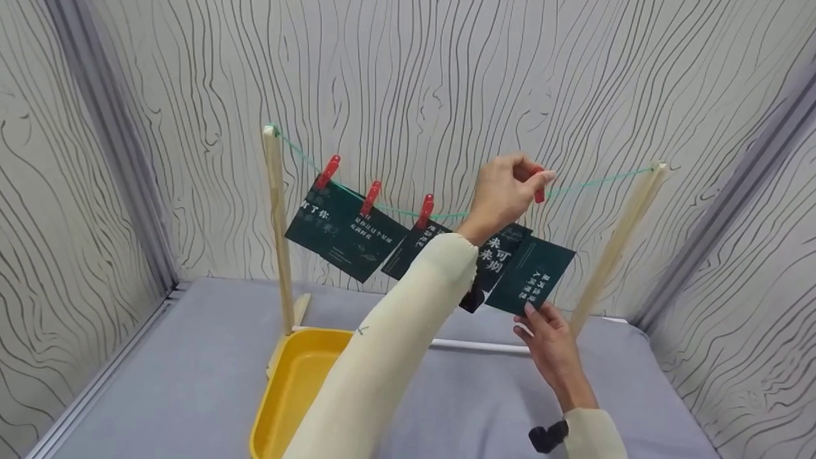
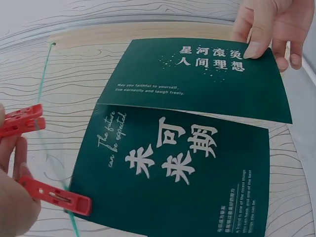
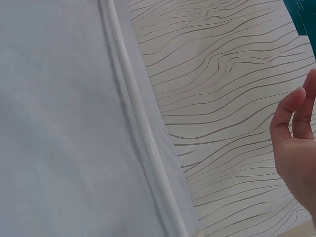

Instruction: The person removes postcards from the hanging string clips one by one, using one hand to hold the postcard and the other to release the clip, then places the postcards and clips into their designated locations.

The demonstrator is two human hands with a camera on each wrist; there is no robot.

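My left hand [image 1: 507,188] pinches a red clothespin [image 2: 22,121] whose tip is at the green string [image 1: 593,183]. A dark green postcard [image 1: 532,274] with white writing is in my right hand [image 1: 549,341], thumb in front at its lower edge. That card overlaps or adjoins another green postcard [image 2: 168,163], which a red clothespin [image 2: 57,195] fastens to the string. In the right wrist view only part of the right hand [image 3: 298,148] and a card corner [image 3: 301,15] show. Farther left, a postcard [image 1: 344,233] hangs from two clothespins, and another [image 1: 414,245] is partly hidden by my left sleeve.
The string runs between a left wooden post [image 1: 278,236] and a right wooden post [image 1: 618,248]. A white rod [image 1: 481,346] lies low between them. A yellow tray [image 1: 280,382] stands on the grey cloth, partly behind my left arm. A patterned wall rises behind.
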